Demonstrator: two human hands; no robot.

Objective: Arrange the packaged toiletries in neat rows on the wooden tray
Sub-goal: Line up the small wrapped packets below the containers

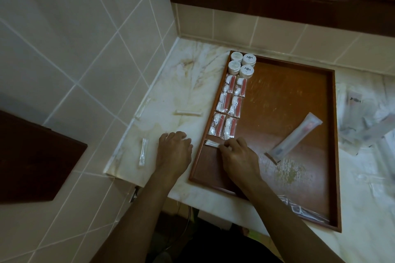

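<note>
right hand (237,156) grip: pinching swab packet (212,143) at tray (333,134) 8 o'clock | left hand (174,147) grip: loose, empty, on desk (183,92) | packet light, crinkly, slippery; take by an end

Bathroom – tiled walls (64,49), marble counter (171,102)

Four round white jars (242,64) at twelve o'clock. Six red-and-white sachets (227,104) below. Three swab packets (143,155) at nine o'clock.
</note>
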